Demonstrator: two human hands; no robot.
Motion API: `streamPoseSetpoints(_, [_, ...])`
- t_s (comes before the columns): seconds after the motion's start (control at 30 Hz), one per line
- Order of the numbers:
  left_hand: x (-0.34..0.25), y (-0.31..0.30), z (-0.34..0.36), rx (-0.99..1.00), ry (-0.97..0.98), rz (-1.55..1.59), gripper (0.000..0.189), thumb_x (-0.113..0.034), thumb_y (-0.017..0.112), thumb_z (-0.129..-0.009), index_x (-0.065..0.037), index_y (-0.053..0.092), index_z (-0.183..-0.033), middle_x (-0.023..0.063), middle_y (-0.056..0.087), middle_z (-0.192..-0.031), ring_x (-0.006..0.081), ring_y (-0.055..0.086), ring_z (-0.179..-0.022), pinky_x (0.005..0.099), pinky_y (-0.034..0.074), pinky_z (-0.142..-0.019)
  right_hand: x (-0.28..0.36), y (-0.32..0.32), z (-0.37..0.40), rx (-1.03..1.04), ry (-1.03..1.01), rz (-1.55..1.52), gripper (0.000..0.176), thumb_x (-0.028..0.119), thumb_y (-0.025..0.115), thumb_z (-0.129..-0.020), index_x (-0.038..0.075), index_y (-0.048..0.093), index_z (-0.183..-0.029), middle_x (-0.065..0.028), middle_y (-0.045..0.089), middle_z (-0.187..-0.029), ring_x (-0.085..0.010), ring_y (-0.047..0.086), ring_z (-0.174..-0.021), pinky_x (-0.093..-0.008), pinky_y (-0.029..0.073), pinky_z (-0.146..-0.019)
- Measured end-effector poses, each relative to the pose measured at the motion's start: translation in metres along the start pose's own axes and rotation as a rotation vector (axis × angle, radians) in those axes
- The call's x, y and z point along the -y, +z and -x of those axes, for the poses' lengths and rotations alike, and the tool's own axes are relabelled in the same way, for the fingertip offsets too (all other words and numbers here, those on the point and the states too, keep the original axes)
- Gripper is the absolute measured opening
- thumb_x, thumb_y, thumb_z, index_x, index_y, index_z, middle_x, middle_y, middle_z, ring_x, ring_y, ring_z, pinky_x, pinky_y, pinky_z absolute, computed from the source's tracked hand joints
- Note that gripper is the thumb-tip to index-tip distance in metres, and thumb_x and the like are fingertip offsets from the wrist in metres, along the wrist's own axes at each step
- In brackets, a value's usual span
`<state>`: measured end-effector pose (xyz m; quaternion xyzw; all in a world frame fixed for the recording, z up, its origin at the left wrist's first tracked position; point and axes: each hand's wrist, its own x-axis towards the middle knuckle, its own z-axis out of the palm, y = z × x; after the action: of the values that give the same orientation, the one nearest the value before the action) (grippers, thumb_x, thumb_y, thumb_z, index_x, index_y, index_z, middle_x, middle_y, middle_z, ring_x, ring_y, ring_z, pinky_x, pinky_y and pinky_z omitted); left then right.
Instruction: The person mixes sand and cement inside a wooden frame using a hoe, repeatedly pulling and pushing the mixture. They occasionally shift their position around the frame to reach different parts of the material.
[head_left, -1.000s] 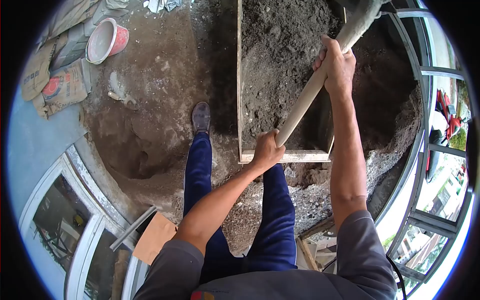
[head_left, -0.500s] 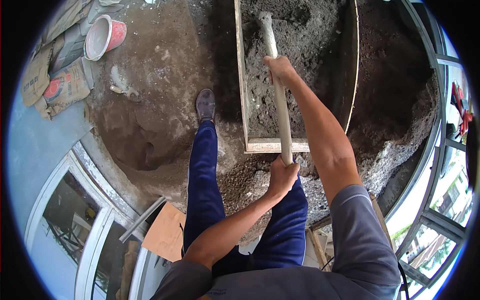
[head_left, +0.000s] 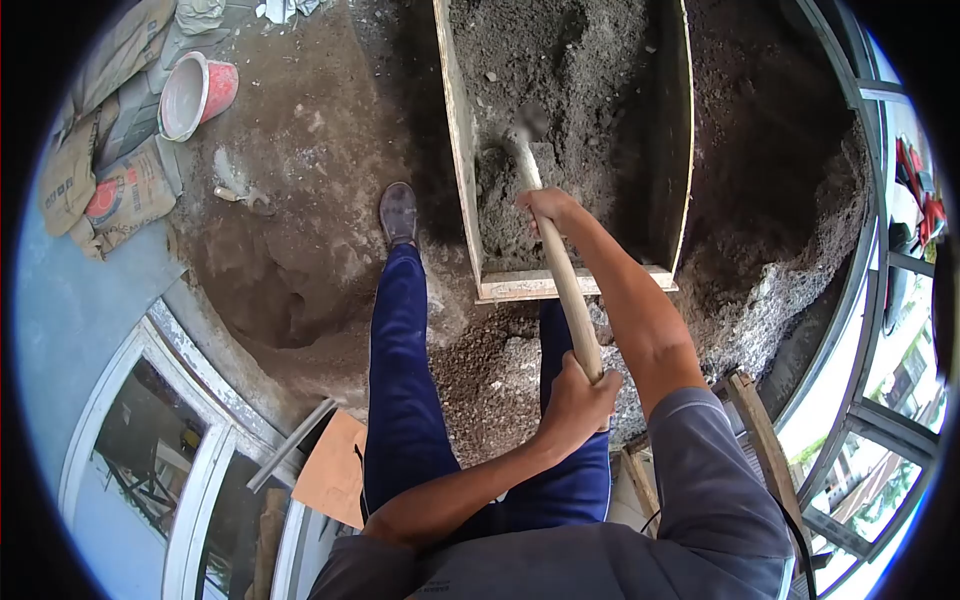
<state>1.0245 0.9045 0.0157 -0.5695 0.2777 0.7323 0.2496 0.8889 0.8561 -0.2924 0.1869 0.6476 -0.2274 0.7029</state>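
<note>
A long wooden-handled hoe (head_left: 565, 275) slants through the middle of the head view. Its head is blurred and partly sunk in grey sand-like mix (head_left: 590, 90). That mix lies inside a long wooden trough (head_left: 530, 286). My left hand (head_left: 582, 400) is closed around the handle's near end, just outside the trough's front board. Farther up the handle, my right hand (head_left: 552, 210) grips it over the mix, closer to the hoe's head.
At the far left stand a red and white bucket (head_left: 217, 88) and crumpled cement bags (head_left: 130, 195). A heap of brown sand (head_left: 285, 290) lies left of my leg. Gravelly rubble (head_left: 490, 370) covers the ground by my feet. Metal-framed windows (head_left: 890, 400) curve along the right.
Both hands have drawn the hoe back toward me, its head moving nearer through the mix. My view has shifted slightly, and the trough appears a little farther left.
</note>
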Motion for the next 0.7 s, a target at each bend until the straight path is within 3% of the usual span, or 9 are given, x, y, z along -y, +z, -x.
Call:
streamPoseSetpoints(0.07, [-0.023, 0.004, 0.010, 0.020, 0.009, -0.052, 0.037, -0.023, 0.067, -0.097, 0.008, 0.049, -0.105, 0.0135, 0.066, -0.081, 0.0172, 0.066, -0.060, 0.0339, 0.054, -0.050, 0.009, -0.009, 0.009, 0.050, 0.028, -0.075, 0.015, 0.016, 0.065, -0.095, 0.003, 0.058, -0.092, -0.0045, 0.053, -0.065, -0.0159, 0.052, -0.049, -0.0374, 0.052, -0.046])
streamPoseSetpoints(0.17, [-0.057, 0.014, 0.028, 0.064, 0.206, -0.120, 0.043, -0.027, 0.070, -0.098, 0.009, 0.050, -0.106, 0.0142, 0.066, -0.082, 0.0175, 0.067, -0.063, 0.0343, 0.055, -0.055, 0.019, -0.034, 0.034, 0.133, -0.004, -0.172, 0.023, 0.015, 0.066, -0.096, 0.010, 0.051, -0.081, 0.0004, 0.048, -0.063, -0.0131, 0.048, -0.050, -0.0315, 0.048, -0.047])
streamPoseSetpoints(0.23, [-0.063, 0.021, 0.048, 0.140, 0.243, -0.086, 0.050, -0.033, 0.071, -0.100, 0.011, 0.050, -0.109, 0.0157, 0.066, -0.083, 0.0175, 0.067, -0.066, 0.0353, 0.055, -0.058, 0.020, -0.049, 0.053, 0.155, -0.008, -0.320, 0.022, 0.016, 0.064, -0.099, 0.010, 0.048, -0.085, 0.0015, 0.047, -0.061, -0.0114, 0.045, -0.049, -0.0293, 0.044, -0.045])
streamPoseSetpoints(0.3, [-0.063, 0.023, 0.074, 0.174, 0.399, -0.146, 0.049, -0.033, 0.072, -0.099, 0.009, 0.048, -0.107, 0.0153, 0.065, -0.080, 0.0189, 0.066, -0.065, 0.0372, 0.054, -0.057, 0.029, -0.065, 0.091, 0.138, -0.030, -0.434, 0.020, 0.016, 0.063, -0.100, 0.010, 0.047, -0.089, 0.0015, 0.046, -0.061, -0.0106, 0.044, -0.048, -0.0282, 0.042, -0.044])
streamPoseSetpoints(0.43, [-0.074, -0.001, 0.133, 0.297, 0.425, -0.335, 0.051, -0.031, 0.075, -0.097, 0.010, 0.046, -0.111, 0.0186, 0.060, -0.073, 0.0276, 0.066, -0.061, 0.0412, 0.053, -0.056, 0.057, -0.078, 0.180, 0.029, -0.222, -0.560, 0.016, 0.014, 0.062, -0.099, 0.008, 0.049, -0.092, -0.0015, 0.050, -0.068, -0.0123, 0.048, -0.050, -0.0300, 0.046, -0.043])
streamPoseSetpoints(0.47, [-0.065, -0.012, 0.140, 0.318, 0.445, -0.423, 0.052, -0.029, 0.074, -0.096, 0.010, 0.046, -0.113, 0.0259, 0.062, -0.076, 0.0336, 0.069, -0.063, 0.0428, 0.056, -0.058, 0.068, -0.073, 0.204, -0.035, -0.271, -0.569, 0.015, 0.015, 0.062, -0.098, 0.007, 0.050, -0.094, -0.0021, 0.050, -0.068, -0.0127, 0.048, -0.051, -0.0305, 0.046, -0.044])
streamPoseSetpoints(0.53, [-0.054, -0.037, 0.146, 0.303, 0.402, -0.545, 0.048, -0.026, 0.073, -0.096, 0.009, 0.046, -0.116, 0.0290, 0.065, -0.081, 0.0375, 0.071, -0.065, 0.0445, 0.058, -0.062, 0.084, -0.066, 0.242, -0.102, -0.382, -0.589, 0.015, 0.016, 0.063, -0.095, 0.005, 0.053, -0.098, -0.0036, 0.050, -0.070, -0.0135, 0.049, -0.052, -0.0323, 0.048, -0.045])
streamPoseSetpoints(0.63, [-0.015, -0.075, 0.096, 0.207, 0.409, -0.726, 0.046, -0.018, 0.072, -0.091, 0.005, 0.048, -0.123, 0.0313, 0.070, -0.091, 0.0419, 0.074, -0.076, 0.0490, 0.061, -0.070, 0.095, -0.047, 0.261, -0.200, -0.641, -0.546, 0.017, 0.015, 0.064, -0.093, 0.004, 0.052, -0.098, -0.0047, 0.052, -0.073, -0.0148, 0.052, -0.054, -0.0332, 0.050, -0.047])
streamPoseSetpoints(0.7, [0.037, -0.101, -0.014, -0.044, 0.499, -0.662, 0.042, -0.015, 0.071, -0.085, 0.000, 0.053, -0.120, 0.0291, 0.071, -0.085, 0.0458, 0.074, -0.079, 0.0535, 0.061, -0.068, 0.095, -0.040, 0.230, -0.169, -0.768, -0.516, 0.018, 0.015, 0.065, -0.091, 0.003, 0.053, -0.096, -0.0054, 0.055, -0.072, -0.0174, 0.057, -0.055, -0.0361, 0.053, -0.050])
